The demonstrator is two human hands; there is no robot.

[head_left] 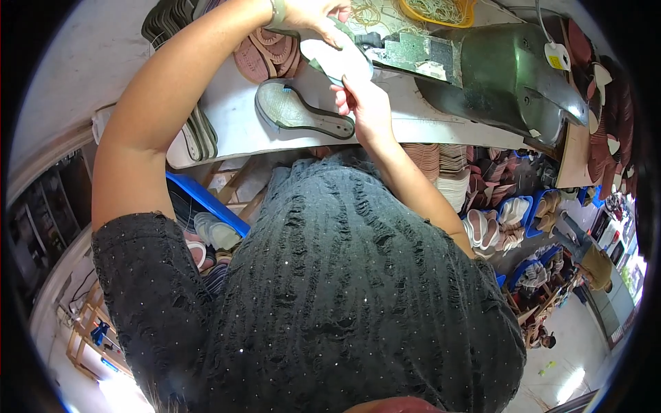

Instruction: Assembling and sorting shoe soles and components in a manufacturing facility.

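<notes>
One pale sole (336,59) is held up over the bench, gripped from both ends: smooth-looking, rounded outline. The far end is pinched by the left hand (318,16), thumb laid on top. The near end is pinched by the right hand (363,104) between thumb and bent fingers. Its face is washed out by glare, so surface texture can't be judged well; what looks like dark green material shows at its left edge.

Just below it, a grey insole (290,110) is laid flat on the white bench top (237,131): grainy face, dark rim, broad at left, tapered to the right, small holes at the narrow end. To the left of it, pink soles (265,56) are piled with faces overlapping. Farther left, dark ribbed-looking soles (165,22) are stacked on edge. At the bench's near left, thin dark-edged soles (200,135) are layered.

On the right, a glossy dark green machine (496,58) is set, rounded metal casing, its flat arm (421,56) chipped and worn, pointed toward the hands. At the far side, thin tangled strands (441,8) are contained in a yellow tray (460,22).
</notes>
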